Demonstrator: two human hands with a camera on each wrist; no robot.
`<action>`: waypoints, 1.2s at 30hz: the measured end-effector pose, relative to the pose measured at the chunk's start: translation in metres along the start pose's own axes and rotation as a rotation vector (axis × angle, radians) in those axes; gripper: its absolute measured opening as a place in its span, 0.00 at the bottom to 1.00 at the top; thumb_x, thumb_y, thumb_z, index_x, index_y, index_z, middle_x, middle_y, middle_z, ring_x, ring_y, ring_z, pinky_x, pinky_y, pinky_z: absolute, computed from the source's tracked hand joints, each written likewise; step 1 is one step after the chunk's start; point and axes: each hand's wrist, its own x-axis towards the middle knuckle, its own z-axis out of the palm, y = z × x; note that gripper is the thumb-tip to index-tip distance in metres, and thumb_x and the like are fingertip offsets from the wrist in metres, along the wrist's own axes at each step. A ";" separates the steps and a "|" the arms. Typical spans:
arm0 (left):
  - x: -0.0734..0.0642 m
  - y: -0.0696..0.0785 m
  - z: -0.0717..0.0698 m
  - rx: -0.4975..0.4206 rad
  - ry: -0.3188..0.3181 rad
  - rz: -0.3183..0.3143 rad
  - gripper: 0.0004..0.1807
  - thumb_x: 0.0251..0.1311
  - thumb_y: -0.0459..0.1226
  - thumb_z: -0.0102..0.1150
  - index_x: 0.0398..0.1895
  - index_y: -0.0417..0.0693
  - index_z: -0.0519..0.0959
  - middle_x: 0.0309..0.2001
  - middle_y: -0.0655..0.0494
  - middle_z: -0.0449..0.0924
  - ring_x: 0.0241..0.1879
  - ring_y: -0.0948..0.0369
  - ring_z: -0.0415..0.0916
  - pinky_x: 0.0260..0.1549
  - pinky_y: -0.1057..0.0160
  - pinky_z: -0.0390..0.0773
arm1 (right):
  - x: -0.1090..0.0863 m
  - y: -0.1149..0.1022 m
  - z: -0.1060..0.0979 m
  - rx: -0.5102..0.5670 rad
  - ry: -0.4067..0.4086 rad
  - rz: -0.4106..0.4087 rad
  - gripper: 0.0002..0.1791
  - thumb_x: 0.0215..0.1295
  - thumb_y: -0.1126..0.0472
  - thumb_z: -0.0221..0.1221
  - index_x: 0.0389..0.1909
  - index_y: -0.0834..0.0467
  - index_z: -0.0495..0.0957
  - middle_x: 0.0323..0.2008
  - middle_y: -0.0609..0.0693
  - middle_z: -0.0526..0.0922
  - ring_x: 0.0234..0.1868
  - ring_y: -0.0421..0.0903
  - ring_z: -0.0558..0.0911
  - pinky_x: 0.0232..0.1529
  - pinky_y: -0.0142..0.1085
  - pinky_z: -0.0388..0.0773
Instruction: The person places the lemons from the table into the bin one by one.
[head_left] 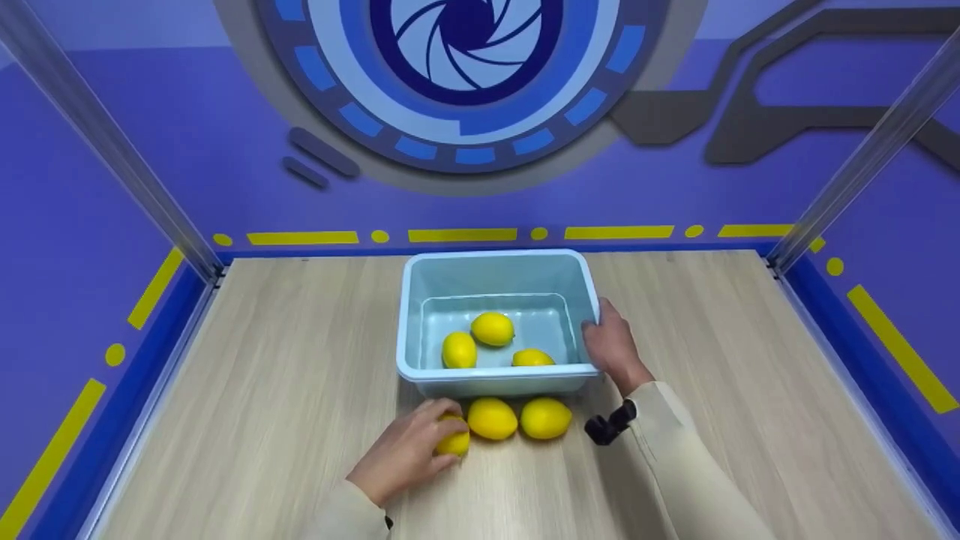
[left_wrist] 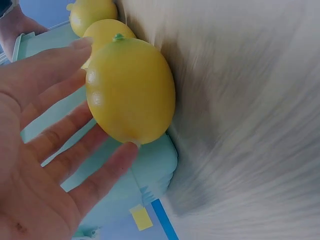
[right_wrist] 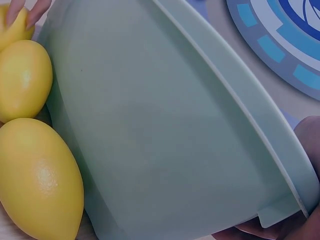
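Observation:
A light-blue plastic tub (head_left: pixel 495 384) stands on the table with three lemons inside: one at the left (head_left: pixel 459 350), one further back (head_left: pixel 493 329) and one partly hidden by the front wall (head_left: pixel 533 358). Before it, three more lemons form a row. My left hand (head_left: pixel 412 448) holds the leftmost lemon (left_wrist: pixel 131 92), its fingers spread around the fruit. Beside that are the middle lemon (head_left: pixel 493 418) and the right lemon (head_left: pixel 546 418), close to the tub's front. My right hand (head_left: pixel 616 343) grips the tub's right rim; some of its fingers are hidden in the head view.
The wooden table (head_left: pixel 292 360) extends to both sides of the tub. A purple printed back wall (head_left: pixel 187 135) rises right behind the tub, and side panels with metal posts (head_left: pixel 862 165) bound the table left and right.

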 end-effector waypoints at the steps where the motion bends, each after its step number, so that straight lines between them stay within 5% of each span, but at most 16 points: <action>1: 0.000 0.000 0.000 -0.001 -0.013 -0.011 0.18 0.57 0.45 0.67 0.52 0.57 0.82 0.56 0.60 0.73 0.53 0.60 0.70 0.54 0.59 0.77 | 0.000 0.000 0.000 0.000 0.001 -0.001 0.27 0.72 0.64 0.38 0.71 0.58 0.54 0.71 0.59 0.62 0.70 0.57 0.64 0.73 0.55 0.54; 21: -0.004 0.000 0.009 -0.099 -0.151 -0.101 0.27 0.49 0.42 0.73 0.55 0.64 0.79 0.52 0.62 0.70 0.51 0.62 0.68 0.50 0.56 0.78 | 0.000 -0.001 -0.001 0.013 -0.009 -0.008 0.27 0.73 0.64 0.39 0.71 0.59 0.54 0.72 0.59 0.60 0.72 0.57 0.62 0.73 0.55 0.54; 36: -0.007 0.002 0.006 -0.071 -0.151 -0.089 0.27 0.50 0.43 0.72 0.57 0.65 0.78 0.54 0.60 0.71 0.51 0.61 0.69 0.51 0.55 0.78 | 0.001 0.000 -0.001 0.006 -0.002 -0.018 0.27 0.72 0.65 0.38 0.71 0.60 0.54 0.71 0.60 0.62 0.71 0.58 0.64 0.73 0.56 0.54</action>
